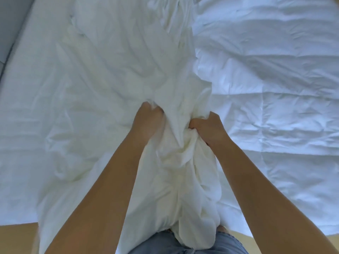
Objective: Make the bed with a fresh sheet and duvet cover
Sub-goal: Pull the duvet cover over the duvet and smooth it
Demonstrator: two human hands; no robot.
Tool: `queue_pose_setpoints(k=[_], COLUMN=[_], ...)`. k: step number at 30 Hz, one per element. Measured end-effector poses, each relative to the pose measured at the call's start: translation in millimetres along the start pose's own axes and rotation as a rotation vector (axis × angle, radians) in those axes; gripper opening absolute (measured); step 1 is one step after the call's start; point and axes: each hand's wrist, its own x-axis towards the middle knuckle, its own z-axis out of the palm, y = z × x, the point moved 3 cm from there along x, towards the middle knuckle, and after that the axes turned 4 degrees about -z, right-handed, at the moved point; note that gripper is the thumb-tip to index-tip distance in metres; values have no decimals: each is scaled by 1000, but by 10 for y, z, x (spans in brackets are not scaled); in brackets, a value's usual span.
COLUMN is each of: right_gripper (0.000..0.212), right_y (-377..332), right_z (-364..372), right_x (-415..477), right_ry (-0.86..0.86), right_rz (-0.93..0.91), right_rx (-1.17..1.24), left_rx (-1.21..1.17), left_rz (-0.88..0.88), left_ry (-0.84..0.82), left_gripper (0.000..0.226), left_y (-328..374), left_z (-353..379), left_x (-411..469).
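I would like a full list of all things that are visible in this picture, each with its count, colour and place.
cream cover: one, cream-white, bunched along the middle of the bed
quilted duvet: one, white, right part of the bed
bed sheet: one, bluish white, left part, under the cover
grey surface: one, grey, top left corner
floor: one, pale yellow, bottom edge
jeans: one pair, light blue, bottom centre
left hand: one, centre, grips the cover
right hand: one, beside it, grips the cover
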Motion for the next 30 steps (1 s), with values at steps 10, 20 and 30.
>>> queue_pose_setpoints(k=[10,20,30], right_gripper=[18,107,31], right_y=[795,1291,1516], right_z=[-1751,-1327,-1488], right_x=[59,815,1093], right_ry=[841,181,364], right_rz=[198,156,87], right_rx=[6,-495,-654], left_rx=[431,661,836], left_rz=[119,-62,-8], left_ry=[-548,-255,424], left_gripper=[54,53,81], left_y=[310,-578,-715], left_z=[1927,1795,885], left_x=[-217,135,356])
